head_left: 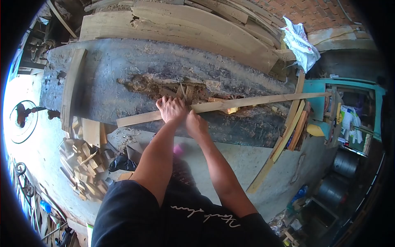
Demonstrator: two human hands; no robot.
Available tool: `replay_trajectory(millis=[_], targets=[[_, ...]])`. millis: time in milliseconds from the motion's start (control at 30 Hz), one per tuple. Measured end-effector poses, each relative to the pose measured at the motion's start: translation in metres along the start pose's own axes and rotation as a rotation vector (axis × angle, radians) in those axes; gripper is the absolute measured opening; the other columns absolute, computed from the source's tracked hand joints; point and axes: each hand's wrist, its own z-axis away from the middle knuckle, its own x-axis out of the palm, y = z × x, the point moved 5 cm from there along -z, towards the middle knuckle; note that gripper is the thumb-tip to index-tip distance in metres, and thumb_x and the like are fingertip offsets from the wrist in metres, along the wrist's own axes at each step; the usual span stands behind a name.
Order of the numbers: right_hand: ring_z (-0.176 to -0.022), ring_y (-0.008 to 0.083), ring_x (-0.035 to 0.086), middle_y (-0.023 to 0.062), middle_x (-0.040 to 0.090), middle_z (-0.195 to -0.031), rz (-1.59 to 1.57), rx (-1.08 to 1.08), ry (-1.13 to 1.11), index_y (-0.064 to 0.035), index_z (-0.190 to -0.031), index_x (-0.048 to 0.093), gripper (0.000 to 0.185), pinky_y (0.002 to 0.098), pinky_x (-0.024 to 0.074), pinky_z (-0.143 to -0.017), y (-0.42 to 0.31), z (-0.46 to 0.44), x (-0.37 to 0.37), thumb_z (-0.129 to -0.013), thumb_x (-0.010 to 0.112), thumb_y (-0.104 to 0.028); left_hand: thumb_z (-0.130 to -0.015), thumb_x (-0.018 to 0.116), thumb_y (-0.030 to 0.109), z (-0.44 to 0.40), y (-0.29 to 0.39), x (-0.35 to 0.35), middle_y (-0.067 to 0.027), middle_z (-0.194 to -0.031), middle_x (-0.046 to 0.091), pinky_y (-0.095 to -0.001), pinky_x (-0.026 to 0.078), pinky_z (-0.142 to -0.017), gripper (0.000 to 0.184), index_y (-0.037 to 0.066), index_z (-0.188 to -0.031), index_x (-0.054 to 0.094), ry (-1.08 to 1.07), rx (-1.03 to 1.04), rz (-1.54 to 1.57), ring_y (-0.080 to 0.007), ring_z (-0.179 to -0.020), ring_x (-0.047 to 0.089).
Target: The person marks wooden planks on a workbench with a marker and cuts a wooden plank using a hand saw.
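Observation:
A long, thin wooden strip (251, 101) lies crosswise over a dark, worn slab of wood (111, 82). My left hand (172, 108) is on the strip left of its middle, fingers curled over the far edge. Close beside it, my right hand (196, 123) is closed at the strip's near edge; whatever it holds is hidden from view. Past my fingers, small wood pieces (187, 93) stick up from a rough hollow in the slab. A bright yellowish patch (232, 110) shows just under the strip.
A curved board (75, 88) lies across the slab's left end. Wood offcuts (84, 164) are heaped on the floor at left, near a fan (22, 117). Large planks (177, 31) lean behind. Boards (284, 140) and a turquoise frame (314, 99) stand at right.

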Motion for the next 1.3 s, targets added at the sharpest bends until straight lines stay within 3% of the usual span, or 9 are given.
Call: replay_trajectory(millis=[167,233,433,600,800,900,1033,1233,1300], targets=[[-0.073,0.0394,0.067,0.0216,0.067,-0.077,-0.053,0.007,0.063,-0.0006,-0.095,0.049,0.013,0.0479,0.0541,-0.065,0.005,0.031,-0.005,-0.089,0.048,-0.012,-0.088,0.042,0.028,-0.001,0.001,0.003,-0.0049,-0.087,0.067,-0.0433,0.028,-0.096,0.034,0.010,-0.075,0.068,0.011,-0.009,-0.019,-0.0218,-0.102,0.053],[-0.080,0.0428,0.065,0.0263,0.065,-0.082,-0.070,0.081,-0.010,0.0000,-0.094,0.050,0.014,0.0516,0.0516,-0.071,0.001,0.027,-0.008,-0.090,0.047,-0.013,-0.088,0.043,0.028,-0.002,0.000,0.001,-0.0046,-0.087,0.067,-0.0435,0.029,-0.095,0.035,0.010,-0.074,0.069,0.017,-0.015,-0.018,-0.0220,-0.101,0.054],[-0.082,0.0443,0.065,0.0270,0.065,-0.083,-0.092,0.025,0.045,0.0001,-0.096,0.050,0.018,0.0529,0.0504,-0.073,0.004,0.040,-0.012,-0.093,0.043,-0.017,-0.087,0.044,0.028,-0.006,0.003,-0.004,-0.0050,-0.085,0.067,-0.0426,0.030,-0.094,0.035,0.009,-0.073,0.069,0.031,-0.011,-0.016,-0.0220,-0.100,0.054],[-0.085,0.0446,0.064,0.0281,0.065,-0.088,-0.109,0.148,-0.045,0.0002,-0.096,0.052,0.020,0.0534,0.0496,-0.077,0.006,0.048,-0.013,-0.093,0.043,-0.018,-0.086,0.042,0.027,-0.005,0.000,0.006,-0.0092,-0.091,0.069,-0.0447,0.028,-0.098,0.038,0.006,-0.075,0.071,-0.014,-0.045,0.036,-0.0245,-0.105,0.053],[-0.086,0.0442,0.064,0.0269,0.066,-0.089,-0.066,0.033,0.018,0.0006,-0.097,0.052,0.023,0.0516,0.0502,-0.078,0.002,0.042,-0.018,-0.094,0.042,-0.020,-0.086,0.043,0.029,0.001,-0.002,-0.003,-0.0073,-0.091,0.069,-0.0443,0.029,-0.096,0.036,0.009,-0.077,0.071,-0.012,0.023,0.035,-0.0237,-0.103,0.053],[-0.092,0.0433,0.063,0.0261,0.065,-0.094,-0.039,0.031,-0.034,0.0006,-0.099,0.054,0.025,0.0501,0.0499,-0.081,-0.013,0.043,-0.015,-0.094,0.042,-0.021,-0.087,0.046,0.029,0.006,-0.012,-0.014,-0.0027,-0.081,0.066,-0.0443,0.030,-0.092,0.031,0.012,-0.072,0.069,0.143,0.121,0.044,-0.0216,-0.096,0.055],[-0.098,0.0407,0.063,0.0255,0.065,-0.102,-0.019,0.090,-0.146,0.0011,-0.104,0.056,0.027,0.0488,0.0496,-0.084,-0.025,0.027,-0.025,-0.092,0.043,-0.019,-0.084,0.050,0.025,-0.006,-0.020,-0.017,-0.0019,-0.083,0.067,-0.0462,0.029,-0.093,0.023,0.017,-0.079,0.071,-0.009,0.151,-0.041,-0.0203,-0.098,0.055],[-0.103,0.0398,0.061,0.0266,0.063,-0.107,0.050,0.106,-0.290,0.0032,-0.107,0.057,0.028,0.0467,0.0491,-0.088,-0.041,0.014,-0.041,-0.087,0.045,-0.011,-0.089,0.045,0.029,-0.012,-0.020,-0.032,-0.0038,-0.082,0.066,-0.0463,0.028,-0.095,0.034,0.011,-0.072,0.069,-0.010,0.103,0.093,-0.0209,-0.095,0.054],[-0.105,0.0401,0.059,0.0239,0.062,-0.112,0.087,0.173,-0.374,0.0002,-0.115,0.055,0.037,0.0472,0.0475,-0.089,-0.043,0.012,-0.042,-0.097,0.038,-0.027,-0.089,0.045,0.028,-0.012,-0.014,-0.042,-0.0050,-0.082,0.066,-0.0463,0.028,-0.095,0.037,0.008,-0.070,0.069,-0.057,0.094,0.065,-0.0208,-0.097,0.053]])
